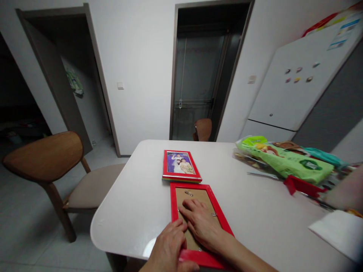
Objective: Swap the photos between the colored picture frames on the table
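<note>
A red picture frame (222, 215) lies face down on the table in front of me, its brown backing board (208, 196) upward. Small metal clips and a hanger show on the board. My left hand (170, 241) is closed around the frame's near left corner, fingers over the left rim and thumb by the near edge. My right hand (202, 223) rests on the backing board, its fingers laid across toward the left rim; what is under the fingertips is hidden. Just beyond lies a second red picture frame (181, 166), face up, with a photo of people.
On the white table (141, 211), a green packet (300, 160), a red object (302, 187) and other items are piled at the right. White paper (337, 230) lies nearer. A wooden chair (45, 158) stands left; a fridge (295, 83) is behind right.
</note>
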{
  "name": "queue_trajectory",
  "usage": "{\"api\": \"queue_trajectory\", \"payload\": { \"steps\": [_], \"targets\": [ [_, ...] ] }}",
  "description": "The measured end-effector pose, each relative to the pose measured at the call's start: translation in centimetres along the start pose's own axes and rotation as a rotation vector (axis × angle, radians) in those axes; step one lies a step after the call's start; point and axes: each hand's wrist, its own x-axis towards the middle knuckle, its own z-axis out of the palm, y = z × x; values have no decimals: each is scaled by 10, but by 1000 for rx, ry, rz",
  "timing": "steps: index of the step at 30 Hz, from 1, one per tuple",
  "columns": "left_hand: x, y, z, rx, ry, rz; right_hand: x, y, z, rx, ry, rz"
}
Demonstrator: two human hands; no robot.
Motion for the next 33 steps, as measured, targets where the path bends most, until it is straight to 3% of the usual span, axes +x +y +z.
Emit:
{"api": "queue_trajectory", "payload": {
  "steps": [4,15,21,24,27,29,33],
  "targets": [
    [-1,-3,1,-7,22,12,-1,5,-2,34,10,0],
    [-2,-8,8,-5,37,-4,54,58,12,62,230,466],
    [0,-9,16,94,64,31,56,59,9,146,295,486],
    [1,-5,20,210,41,87,42,58,-3,247,322,416],
    [-1,-1,22,231,56,156,11,64,-19,328,364,396],
    [-5,3,23,179,123,147,-19,71,-25,489,438,494],
    [-9,19,27,-47,281,-2,-75,66,-15,1125,644,763]
  ]
}}
